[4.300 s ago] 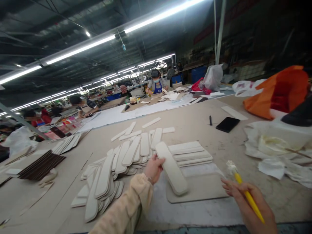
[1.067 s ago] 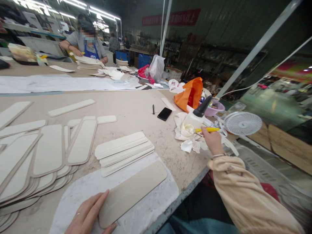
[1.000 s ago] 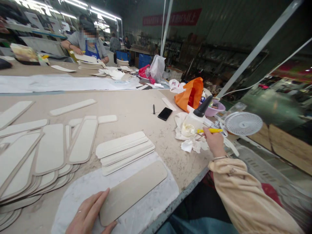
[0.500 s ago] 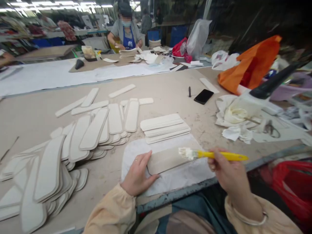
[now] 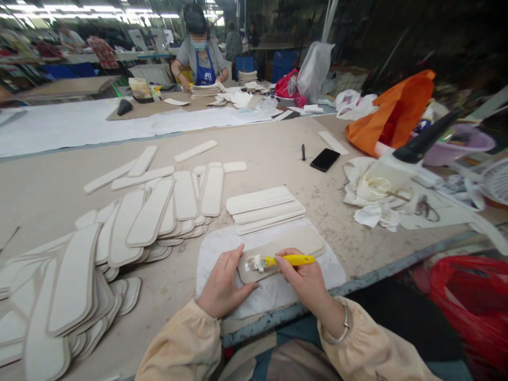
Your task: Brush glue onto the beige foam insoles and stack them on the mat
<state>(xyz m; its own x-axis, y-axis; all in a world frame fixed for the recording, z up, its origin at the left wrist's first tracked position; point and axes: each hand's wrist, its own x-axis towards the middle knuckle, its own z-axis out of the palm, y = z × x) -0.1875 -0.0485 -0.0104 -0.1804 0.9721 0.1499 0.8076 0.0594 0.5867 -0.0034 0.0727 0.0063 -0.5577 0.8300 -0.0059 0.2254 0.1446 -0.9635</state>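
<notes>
A grey-beige flat strip [image 5: 296, 245] with rounded corners lies on a white sheet [image 5: 333, 267] near the table's front edge. My left hand [image 5: 224, 280] steadies its left end, index finger at the top edge and thumb at the bottom. In my right hand [image 5: 304, 275] is a yellow-handled brush [image 5: 291, 260], held in a pinch. Thick white paste coats its bristles, which rest on the strip's left part close to my left fingers. A small stack of white strips [image 5: 264, 206] sits just beyond the sheet.
Heaped white strips [image 5: 130, 222] spread over the table's left side. At the right are a phone [image 5: 325, 160], a white container with a black handle [image 5: 397, 166], scissors [image 5: 426, 209] and an orange bag [image 5: 391, 114]. A co-worker [image 5: 202, 61] works across the table.
My right hand has carried the brush leftward along the strip, from its right part to near my left hand. My left hand stays at the strip's left end. The view has shifted slightly.
</notes>
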